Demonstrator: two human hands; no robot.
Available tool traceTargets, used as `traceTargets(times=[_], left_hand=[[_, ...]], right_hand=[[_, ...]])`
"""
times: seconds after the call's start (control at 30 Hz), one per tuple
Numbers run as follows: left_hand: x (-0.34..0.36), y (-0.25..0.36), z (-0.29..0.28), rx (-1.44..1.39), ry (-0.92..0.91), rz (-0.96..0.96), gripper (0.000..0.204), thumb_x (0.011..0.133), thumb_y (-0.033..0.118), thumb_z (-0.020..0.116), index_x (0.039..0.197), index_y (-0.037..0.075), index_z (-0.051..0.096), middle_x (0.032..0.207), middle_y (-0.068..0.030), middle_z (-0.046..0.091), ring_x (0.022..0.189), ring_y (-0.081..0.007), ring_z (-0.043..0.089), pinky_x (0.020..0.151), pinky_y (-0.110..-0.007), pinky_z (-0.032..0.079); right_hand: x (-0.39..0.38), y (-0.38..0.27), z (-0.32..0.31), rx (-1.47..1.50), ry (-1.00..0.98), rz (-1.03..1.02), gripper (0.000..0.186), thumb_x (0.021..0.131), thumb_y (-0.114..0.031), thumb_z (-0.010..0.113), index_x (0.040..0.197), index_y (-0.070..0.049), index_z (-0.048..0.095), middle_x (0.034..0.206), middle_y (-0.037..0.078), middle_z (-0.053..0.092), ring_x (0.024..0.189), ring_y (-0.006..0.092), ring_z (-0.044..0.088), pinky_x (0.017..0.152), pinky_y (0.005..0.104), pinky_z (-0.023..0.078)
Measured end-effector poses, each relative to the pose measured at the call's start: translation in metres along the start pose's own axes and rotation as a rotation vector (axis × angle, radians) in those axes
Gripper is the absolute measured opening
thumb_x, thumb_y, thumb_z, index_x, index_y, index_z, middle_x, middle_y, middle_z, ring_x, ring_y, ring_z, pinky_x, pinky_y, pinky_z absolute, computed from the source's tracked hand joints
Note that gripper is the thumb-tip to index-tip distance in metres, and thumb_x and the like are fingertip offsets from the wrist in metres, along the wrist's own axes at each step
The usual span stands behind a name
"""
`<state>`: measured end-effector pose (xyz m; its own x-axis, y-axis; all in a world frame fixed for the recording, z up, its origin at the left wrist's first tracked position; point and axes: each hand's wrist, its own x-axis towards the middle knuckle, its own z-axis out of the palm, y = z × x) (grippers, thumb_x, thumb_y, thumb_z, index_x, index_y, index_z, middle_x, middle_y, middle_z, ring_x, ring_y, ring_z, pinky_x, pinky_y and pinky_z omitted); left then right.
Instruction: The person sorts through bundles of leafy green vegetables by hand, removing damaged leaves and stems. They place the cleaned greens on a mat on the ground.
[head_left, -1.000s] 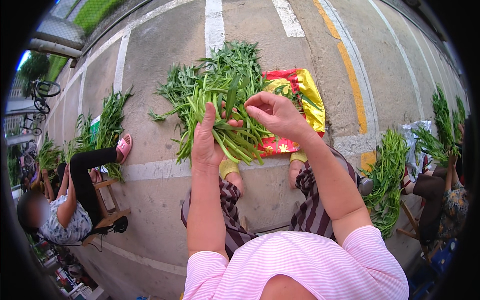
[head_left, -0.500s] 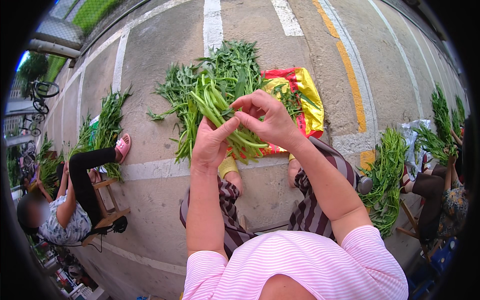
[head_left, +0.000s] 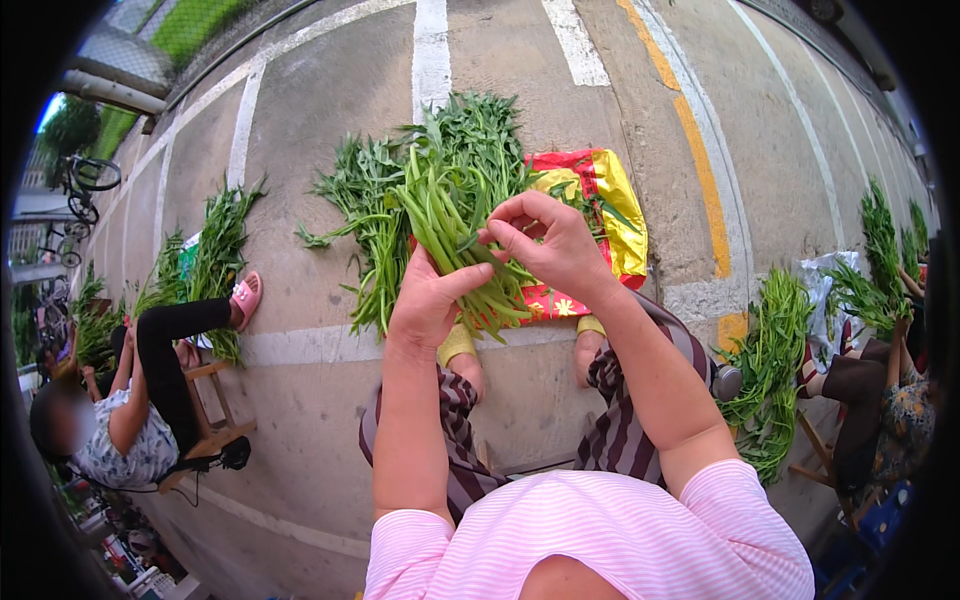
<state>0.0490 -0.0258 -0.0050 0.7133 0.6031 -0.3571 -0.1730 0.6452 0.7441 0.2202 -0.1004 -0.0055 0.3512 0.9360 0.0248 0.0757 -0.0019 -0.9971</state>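
A bunch of water spinach (head_left: 440, 212), long pale-green stems with narrow leaves, lies across my left hand (head_left: 432, 298). That hand is closed round it, thumb on top, and cut stem ends hang out below. At the bunch's right side is my right hand (head_left: 552, 245), thumb and forefinger pinched together beside a dark leaf. What is between those fingertips is too small to make out. Beyond the bunch, a heap of water spinach (head_left: 480, 125) is spread on the ground. To its right lies a red and yellow plastic bag (head_left: 622, 225) with loose leaves on it.
My feet (head_left: 466, 370) rest just this side of the bag. On the left a person in black trousers (head_left: 165, 335) sits on a wooden stool (head_left: 215, 410) by more greens (head_left: 220, 235). At right, another long heap of greens (head_left: 772, 370) lies near another seated person (head_left: 880, 400).
My right hand has drawn slightly right, its fingertips now apart from my left thumb. The bunch shows more of its upper stems, and my left hand stays round it.
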Motion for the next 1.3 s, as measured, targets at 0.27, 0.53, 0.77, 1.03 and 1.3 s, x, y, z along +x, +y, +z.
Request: traceTargets(times=[0.27,0.53,0.77,1.03,1.3], left_hand=[[0.006,-0.017,0.002,0.316,0.128,0.094,0.046,0.084,-0.009,0.065,0.127,0.005,0.053,0.115,-0.0091,0.066,0.099,-0.0187,0.067,0.088,-0.033,0.056],[0.009,-0.029,-0.002,1.058,0.287,0.336,0.060,0.083,-0.010,0.057,0.140,0.007,0.049,0.105,-0.0067,0.066,0.096,-0.0159,0.063,0.088,-0.030,0.050],[0.007,-0.037,0.017,1.986,0.478,0.688,0.065,0.077,-0.002,0.060,0.140,0.010,0.053,0.100,-0.0063,0.062,0.098,-0.0255,0.057,0.107,-0.048,0.037],[0.006,-0.063,0.035,1.878,0.396,0.688,0.088,0.074,0.002,0.069,0.153,0.006,0.031,0.105,-0.0106,0.062,0.100,-0.0290,0.059,0.105,-0.049,0.039],[0.008,-0.035,0.038,0.469,0.053,0.177,0.104,0.084,0.006,0.077,0.157,0.005,0.004,0.143,-0.0232,0.045,0.120,-0.0241,0.057,0.098,-0.035,0.049]], right_hand=[[0.000,0.002,0.006,0.181,0.029,0.111,0.020,0.096,-0.018,0.066,0.103,0.001,0.066,0.091,0.005,0.071,0.080,0.0110,0.070,0.071,0.0257,0.057],[0.001,0.003,0.003,0.230,-0.077,0.338,0.045,0.091,-0.038,0.073,0.107,0.004,0.065,0.097,0.008,0.069,0.087,0.0112,0.064,0.080,0.0272,0.053],[-0.003,0.007,0.012,0.597,0.053,0.617,0.048,0.087,-0.054,0.073,0.102,-0.009,0.066,0.085,-0.003,0.060,0.081,0.0116,0.056,0.079,0.0361,0.047],[-0.003,0.033,0.008,0.849,0.249,0.428,0.013,0.097,-0.012,0.062,0.106,-0.004,0.063,0.096,0.004,0.068,0.085,0.0140,0.067,0.073,0.0306,0.056],[0.009,0.025,-0.018,0.766,0.153,0.395,0.018,0.097,-0.016,0.060,0.105,0.000,0.062,0.094,0.010,0.069,0.083,0.0195,0.068,0.075,0.0336,0.058]])
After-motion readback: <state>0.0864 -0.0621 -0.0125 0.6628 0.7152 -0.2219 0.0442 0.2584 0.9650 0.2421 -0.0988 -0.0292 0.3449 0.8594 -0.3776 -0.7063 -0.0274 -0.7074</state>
